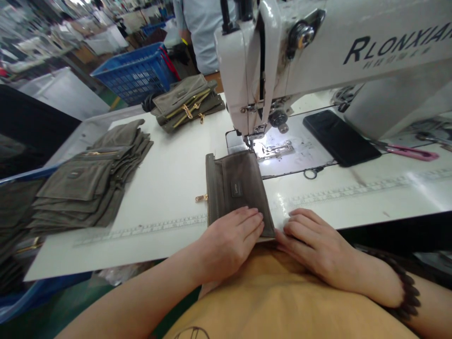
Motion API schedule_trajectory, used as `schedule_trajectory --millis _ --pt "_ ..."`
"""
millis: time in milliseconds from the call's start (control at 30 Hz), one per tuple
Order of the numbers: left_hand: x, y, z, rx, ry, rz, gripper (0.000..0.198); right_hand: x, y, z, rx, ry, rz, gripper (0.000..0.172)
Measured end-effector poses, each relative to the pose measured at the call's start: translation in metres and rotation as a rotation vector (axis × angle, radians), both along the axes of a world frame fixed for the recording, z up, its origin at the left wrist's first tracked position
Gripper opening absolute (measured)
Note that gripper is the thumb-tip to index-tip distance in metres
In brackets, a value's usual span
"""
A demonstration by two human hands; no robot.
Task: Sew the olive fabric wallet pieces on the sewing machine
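Head view has us sat at a sewing machine (328, 52), with a dark olive pouch (231, 176) lying flat on the white table (169, 174). The pouch's far right corner is right at the needle (250, 142), though we can't tell if the foot is actually down on it. There's a small label (236, 189) in the middle, a zip along the left edge, and its gold pull (201, 198) sticks out onto the table.

Our left hand (229, 242) is laid flat over the near end of the pouch, fingers straight and together, not gripping anything. Our right hand (318, 245) sits just beside the near right corner, fingers loosely curled, tips about at the edge. Can't really tell if we're pinching it there. We've got a dark bead bracelet (406, 285) on that wrist.

Over on the right we have a black phone (341, 136), pink-handled scissors (411, 150) next to it and a little metal ring (310, 173) nearer us. To our left there's a messy stack (81, 179) of similar olive pieces, and past the pouch a bundle (189, 101) with gold zip pulls. Behind that, a blue basket (136, 73) and somebody in a light blue top (203, 37).
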State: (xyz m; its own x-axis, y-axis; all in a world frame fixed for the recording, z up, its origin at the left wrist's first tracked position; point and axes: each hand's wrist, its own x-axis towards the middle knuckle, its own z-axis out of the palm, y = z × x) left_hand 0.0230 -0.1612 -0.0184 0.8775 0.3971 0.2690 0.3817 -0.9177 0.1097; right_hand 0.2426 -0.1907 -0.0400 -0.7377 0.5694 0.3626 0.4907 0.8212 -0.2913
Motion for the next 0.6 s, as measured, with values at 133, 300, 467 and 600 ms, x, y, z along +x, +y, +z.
schedule_trajectory --millis 133,300,467,600 --pt "0.001 -0.001 -0.002 0.025 -0.01 -0.004 0.029 -0.001 0.0 0.0 0.032 0.026 -0.002 0.018" --pt "0.001 -0.003 -0.004 0.049 -0.012 -0.013 0.03 -0.002 0.001 0.001 0.066 0.049 0.002 0.018" --pt "0.002 -0.004 -0.005 0.086 0.003 -0.033 0.03 -0.001 -0.001 -0.002 0.076 0.076 -0.004 0.018" --pt "0.003 -0.003 -0.005 0.122 -0.007 -0.044 0.029 0.001 -0.004 -0.01 0.03 0.148 -0.017 0.015"
